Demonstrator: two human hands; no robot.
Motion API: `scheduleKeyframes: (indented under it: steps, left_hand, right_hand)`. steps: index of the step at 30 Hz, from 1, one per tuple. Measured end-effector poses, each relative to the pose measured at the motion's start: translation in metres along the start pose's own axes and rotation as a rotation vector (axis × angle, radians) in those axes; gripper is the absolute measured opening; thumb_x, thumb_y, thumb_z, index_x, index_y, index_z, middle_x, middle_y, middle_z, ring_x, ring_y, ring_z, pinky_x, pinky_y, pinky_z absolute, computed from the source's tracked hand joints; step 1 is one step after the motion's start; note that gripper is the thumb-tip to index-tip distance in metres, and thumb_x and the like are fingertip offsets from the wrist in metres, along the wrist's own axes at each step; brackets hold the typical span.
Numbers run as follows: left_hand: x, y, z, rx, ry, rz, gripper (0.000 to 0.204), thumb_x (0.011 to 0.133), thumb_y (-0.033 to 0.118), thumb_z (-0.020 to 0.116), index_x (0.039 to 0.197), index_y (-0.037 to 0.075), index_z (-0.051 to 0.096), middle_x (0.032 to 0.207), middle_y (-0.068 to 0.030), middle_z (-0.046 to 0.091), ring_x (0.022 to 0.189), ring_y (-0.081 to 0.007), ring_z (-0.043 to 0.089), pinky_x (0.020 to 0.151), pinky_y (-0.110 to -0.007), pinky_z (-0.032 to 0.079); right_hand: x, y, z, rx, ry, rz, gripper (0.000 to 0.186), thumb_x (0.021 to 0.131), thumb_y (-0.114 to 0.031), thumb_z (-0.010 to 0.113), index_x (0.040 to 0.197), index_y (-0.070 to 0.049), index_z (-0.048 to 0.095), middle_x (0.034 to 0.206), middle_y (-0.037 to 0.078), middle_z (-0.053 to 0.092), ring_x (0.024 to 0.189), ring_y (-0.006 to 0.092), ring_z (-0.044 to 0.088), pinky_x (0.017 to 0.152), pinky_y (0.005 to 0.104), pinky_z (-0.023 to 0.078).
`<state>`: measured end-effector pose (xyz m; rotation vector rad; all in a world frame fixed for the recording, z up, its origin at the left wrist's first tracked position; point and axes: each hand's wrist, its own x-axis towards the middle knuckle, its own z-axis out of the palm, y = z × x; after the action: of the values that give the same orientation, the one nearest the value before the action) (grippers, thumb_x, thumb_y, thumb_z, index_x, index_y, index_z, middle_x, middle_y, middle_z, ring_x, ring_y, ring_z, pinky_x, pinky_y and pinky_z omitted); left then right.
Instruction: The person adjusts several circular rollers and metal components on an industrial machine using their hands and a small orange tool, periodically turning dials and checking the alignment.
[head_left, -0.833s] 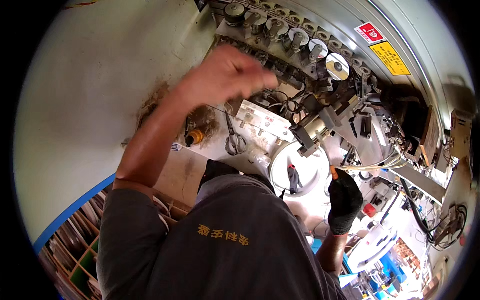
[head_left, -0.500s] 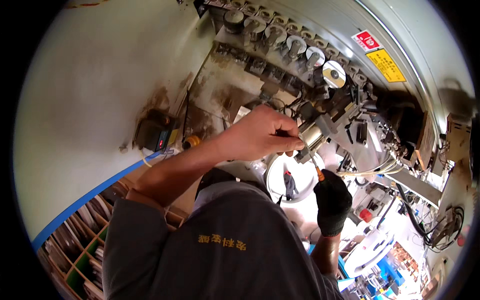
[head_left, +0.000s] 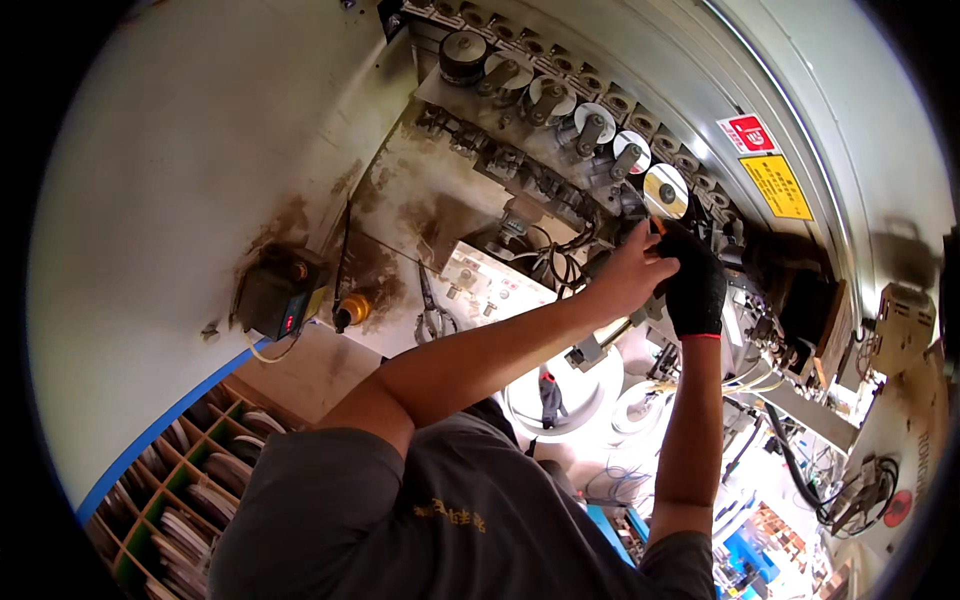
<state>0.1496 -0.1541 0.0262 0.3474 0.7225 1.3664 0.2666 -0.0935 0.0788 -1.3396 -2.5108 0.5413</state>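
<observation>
My gloved right hand (head_left: 695, 285) in black is closed around a slim orange-handled tool (head_left: 657, 226); only a bit of its orange shows between the hands, and its thin shaft is hidden. Against the glove lies my bare left hand (head_left: 630, 270), its thumb and index finger bent toward the tool. What its fingertips hold is hidden. Both hands are just below a row of round discs on a machine, nearest the disc with a yellow band (head_left: 666, 190).
A row of dusty rollers and discs (head_left: 590, 130) runs along the machine's back. A black box with a red display (head_left: 280, 295) sits on the left, near grey scissors (head_left: 432, 318). Below the arms, a white round tub (head_left: 590, 400) holds a red-and-black handled tool (head_left: 549, 395).
Both hands have moved forward and to the right, up to the discs, and have come together. The thin shaft between them no longer shows.
</observation>
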Motion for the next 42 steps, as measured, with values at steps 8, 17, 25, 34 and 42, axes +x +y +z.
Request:
scheduleKeyframes:
  steps: [8,17,25,34,42]
  left_hand:
    - [0.018,-0.003,0.001,-0.233,-0.079,0.113,0.078,0.089,-0.004,0.060,0.154,0.005,0.019,0.142,-0.0083,0.043,0.127,-0.0178,0.043,0.107,-0.031,0.036]
    - [0.038,-0.013,-0.003,-0.282,-0.039,0.179,0.091,0.083,-0.006,0.059,0.158,0.008,0.008,0.151,-0.0100,0.035,0.141,-0.0216,0.032,0.119,-0.036,0.021]
    - [0.036,-0.011,-0.015,-0.280,-0.103,0.120,0.094,0.083,-0.004,0.060,0.158,0.009,0.005,0.156,-0.0158,0.027,0.147,-0.0270,0.024,0.122,-0.040,0.018]
    - [-0.022,-0.006,-0.088,0.608,0.157,0.408,0.041,0.093,0.001,0.053,0.133,0.004,0.051,0.126,-0.0142,0.057,0.114,-0.0238,0.059,0.098,-0.035,0.047]
    - [-0.023,-0.012,-0.094,0.649,0.201,0.448,0.037,0.082,-0.010,0.057,0.116,0.005,0.057,0.116,-0.0128,0.058,0.112,-0.0281,0.056,0.098,-0.037,0.044]
  right_hand:
    - [0.024,0.004,-0.006,-0.032,-0.095,0.010,0.038,0.089,0.000,0.056,0.125,-0.005,0.066,0.108,0.009,0.070,0.095,0.0163,0.067,0.084,0.0281,0.052]
    - [0.075,0.013,-0.017,-0.461,-0.328,-0.321,0.061,0.085,-0.012,0.058,0.144,-0.024,0.049,0.084,0.009,0.062,0.077,0.0294,0.065,0.064,0.0396,0.052]
    - [0.074,0.022,-0.014,-0.474,-0.380,-0.414,0.065,0.080,-0.010,0.062,0.143,-0.023,0.051,0.088,0.011,0.062,0.077,0.0296,0.065,0.062,0.0398,0.054]
    - [0.080,0.018,-0.009,-0.537,-0.308,-0.534,0.059,0.082,-0.015,0.066,0.140,-0.017,0.054,0.081,0.008,0.062,0.072,0.0254,0.063,0.060,0.0380,0.053]
    - [0.086,0.016,0.008,-0.713,-0.524,-0.426,0.042,0.087,-0.014,0.061,0.129,-0.019,0.062,0.078,0.010,0.061,0.071,0.0274,0.063,0.061,0.0360,0.052]
